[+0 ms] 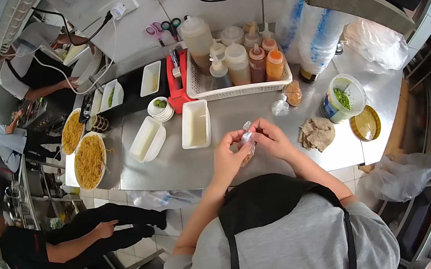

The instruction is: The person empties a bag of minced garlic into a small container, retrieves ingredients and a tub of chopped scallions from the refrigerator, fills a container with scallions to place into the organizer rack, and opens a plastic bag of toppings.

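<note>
Above the front edge of the steel counter, my left hand (229, 154) and my right hand (272, 139) meet at a small clear plastic bag (247, 139). Fingers of both hands pinch its gathered top, and something brownish shows in its lower part, partly hidden by my left hand. Farther back on the counter lie a similar tied bag with brown contents (293, 93) and a small clear bag (280, 106). To the right of my right hand sits a crumpled beige cloth (317, 134).
White basket (242, 91) of sauce bottles at the back, beside a red tape dispenser (179, 83). White trays (195, 125) and bowls of noodles (91, 162) stand left. At right are a tub of chopped greens (343, 99) and a yellow lid (366, 123). Co-workers (67, 239) stand at left.
</note>
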`<move>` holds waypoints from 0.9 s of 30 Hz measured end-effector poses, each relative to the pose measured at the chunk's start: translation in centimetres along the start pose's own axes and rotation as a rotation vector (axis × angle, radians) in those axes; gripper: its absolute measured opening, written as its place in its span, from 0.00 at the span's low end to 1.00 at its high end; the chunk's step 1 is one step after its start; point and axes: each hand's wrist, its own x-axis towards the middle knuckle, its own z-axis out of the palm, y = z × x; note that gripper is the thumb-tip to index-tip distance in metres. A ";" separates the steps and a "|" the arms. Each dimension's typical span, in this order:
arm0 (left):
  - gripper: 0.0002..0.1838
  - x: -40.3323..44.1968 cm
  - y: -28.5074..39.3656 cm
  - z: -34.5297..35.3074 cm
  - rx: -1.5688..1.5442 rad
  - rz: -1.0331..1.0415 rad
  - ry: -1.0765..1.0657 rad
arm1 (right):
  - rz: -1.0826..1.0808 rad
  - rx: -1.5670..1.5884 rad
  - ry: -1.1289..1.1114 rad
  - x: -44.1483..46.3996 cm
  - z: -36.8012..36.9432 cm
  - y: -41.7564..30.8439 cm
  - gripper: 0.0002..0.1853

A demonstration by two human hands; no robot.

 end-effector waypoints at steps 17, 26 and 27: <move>0.06 0.8 0.1 -1.1 -0.048 0.110 0.084 | -0.255 -0.613 -0.041 0.4 1.3 -3.6 0.10; 0.06 0.9 -0.2 -1.2 -0.861 -0.192 -0.231 | -0.030 -0.019 0.090 0.3 0.6 -1.2 0.07; 0.06 0.8 -0.3 -1.1 -0.851 -0.176 -0.256 | -0.015 0.011 0.094 0.3 0.7 -1.3 0.07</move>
